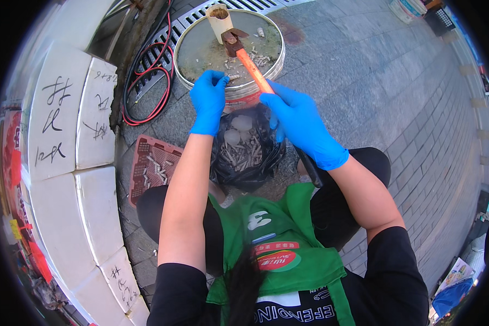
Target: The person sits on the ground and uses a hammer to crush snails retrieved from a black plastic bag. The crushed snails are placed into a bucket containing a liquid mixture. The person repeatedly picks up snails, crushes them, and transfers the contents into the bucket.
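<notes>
My left hand (209, 102), in a blue glove, rests at the near rim of an upturned round bucket (212, 61). Its thumb and fingers pinch a small long shell (233, 77) against the grey top. In my right hand (299, 122), also gloved, is a hammer (254, 71) with an orange shaft, a dark grip end and a rusty head. That head hangs above the bucket top, beside a cream tube (220, 24) with brown matter inside. Broken shell bits (261, 60) and a single shell (261, 31) lie there. Below my hands, a black plastic bag (248, 179) holds long shells and whitish translucent lumps.
A reddish plastic basket (157, 140) with several shells sits to the left. White foam boxes (57, 122) with handwriting line the left side. Coiled red and black hoses (167, 81) lie over a drain grate (146, 83). Another bucket (408, 10) stands far right on the paving.
</notes>
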Available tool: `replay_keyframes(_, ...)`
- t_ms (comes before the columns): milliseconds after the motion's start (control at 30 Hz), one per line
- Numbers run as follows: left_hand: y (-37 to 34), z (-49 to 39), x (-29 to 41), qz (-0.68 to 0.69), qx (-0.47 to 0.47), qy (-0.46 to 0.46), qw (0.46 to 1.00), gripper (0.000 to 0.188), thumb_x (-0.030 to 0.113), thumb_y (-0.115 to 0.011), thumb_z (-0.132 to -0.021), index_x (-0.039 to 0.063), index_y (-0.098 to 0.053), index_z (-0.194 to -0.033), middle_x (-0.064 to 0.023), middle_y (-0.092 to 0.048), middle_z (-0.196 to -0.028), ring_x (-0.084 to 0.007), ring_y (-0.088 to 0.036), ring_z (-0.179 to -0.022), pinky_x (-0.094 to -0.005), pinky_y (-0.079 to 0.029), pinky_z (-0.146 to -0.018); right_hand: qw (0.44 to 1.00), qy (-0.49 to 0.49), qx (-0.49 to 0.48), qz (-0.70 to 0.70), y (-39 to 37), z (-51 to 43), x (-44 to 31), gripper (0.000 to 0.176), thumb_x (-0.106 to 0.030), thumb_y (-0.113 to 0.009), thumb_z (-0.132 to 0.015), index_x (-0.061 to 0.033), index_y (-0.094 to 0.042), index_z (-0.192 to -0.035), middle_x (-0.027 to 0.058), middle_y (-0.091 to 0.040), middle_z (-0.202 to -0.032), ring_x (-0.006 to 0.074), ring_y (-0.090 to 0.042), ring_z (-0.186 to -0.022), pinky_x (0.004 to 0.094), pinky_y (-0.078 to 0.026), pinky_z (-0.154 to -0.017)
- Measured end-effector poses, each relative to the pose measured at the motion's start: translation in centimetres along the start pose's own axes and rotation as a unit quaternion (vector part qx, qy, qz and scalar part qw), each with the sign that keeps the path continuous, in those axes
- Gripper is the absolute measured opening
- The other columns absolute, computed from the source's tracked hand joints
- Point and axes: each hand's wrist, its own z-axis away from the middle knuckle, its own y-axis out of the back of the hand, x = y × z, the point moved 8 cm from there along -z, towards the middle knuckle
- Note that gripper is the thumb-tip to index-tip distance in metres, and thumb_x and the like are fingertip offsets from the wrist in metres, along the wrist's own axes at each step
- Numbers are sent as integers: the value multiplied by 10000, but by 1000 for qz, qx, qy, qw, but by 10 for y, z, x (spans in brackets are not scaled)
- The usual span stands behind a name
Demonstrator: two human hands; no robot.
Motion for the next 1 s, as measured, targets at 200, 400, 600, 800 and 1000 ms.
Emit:
replay_keyframes(200, -1, -2, -4, 40, 4, -5, 999, 146, 106, -733, -815, 23, -689, -927, -118, -706, -823, -195, -676, -731, -336, -527, -683, 998, -52, -28, 24, -1, -3, 17, 425, -263, -557, -961, -39, -554, -1323, 58, -591, -658, 123, -568, -482, 254, -446, -419)
replay_keyframes(400, 2, -8, -13, 142, -18, 30, 989, 123, 49, -719, -814, 14, -696, -930, -92, -707, -829, -158, -660, -734, -310, -527, -675, 998, -47, -21, 25, 4, -7, 25, 388, -264, -541, -957, 13, -599, -1223, 93, -592, -627, 162, -596, -480, 291, -480, -437)
replay_keyframes(600, 8, -10, -11, 225, -70, 67, 969, 171, 97, -702, -859, 9, -693, -1004, -68, -705, -937, -132, -639, -873, -278, -498, -812, 998, -37, -26, 38, 5, -6, 22, 379, -258, -545, -953, 34, -605, -1186, 103, -598, -626, 170, -607, -484, 299, -487, -444)
replay_keyframes(800, 59, -9, -33, 213, -89, 59, 971, 142, 49, -702, -841, -7, -685, -971, -61, -700, -887, -147, -645, -803, -284, -518, -768, 998, -36, -25, 44, 8, -9, 21, 369, -257, -549, -950, 48, -618, -1148, 104, -598, -619, 179, -605, -473, 305, -491, -446)
replay_keyframes(1000, 161, 48, -144, -234, -211, 153, 937, 205, 67, -708, -787, -4, -684, -977, -163, -696, -881, -246, -680, -793, -349, -529, -748, 997, 2, -35, 71, 6, -10, 32, 454, -317, -547, -965, -5, -558, -1294, 74, -598, -638, 151, -595, -472, 269, -476, -447)
